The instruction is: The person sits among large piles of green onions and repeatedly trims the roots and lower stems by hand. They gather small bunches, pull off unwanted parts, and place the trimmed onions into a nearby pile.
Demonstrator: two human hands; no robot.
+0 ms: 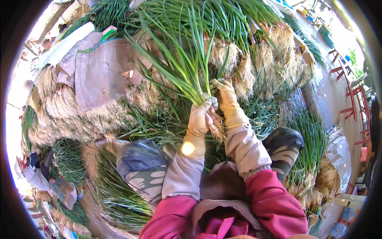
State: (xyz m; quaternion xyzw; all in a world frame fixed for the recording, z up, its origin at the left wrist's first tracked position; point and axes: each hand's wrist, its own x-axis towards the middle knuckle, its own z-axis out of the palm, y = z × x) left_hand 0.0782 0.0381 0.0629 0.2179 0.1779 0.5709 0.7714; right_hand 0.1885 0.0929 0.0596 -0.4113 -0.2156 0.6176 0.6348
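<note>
My left hand (200, 116), in a pale rubber glove, is closed around a small bunch of spring onions (186, 76). The green leaves fan out away from me, while the pinkish bulbs and stringy roots (218, 128) stick out below the grip, towards me. Close beside it on the right is my gloved right hand (226, 94), its fingers curled near the stems. Whether those fingers pinch a leaf is hidden. Under both hands, loose green leaves (167, 128) cover the ground between my knees.
Stacked spring onions with dry roots (274, 56) form a bank ahead. A brown sheet (101, 68) covers its left part. More onions lie by my left knee (119, 191) and right knee (307, 149). Red metal frames (352, 92) stand far right. Another person (35, 176) is at far left.
</note>
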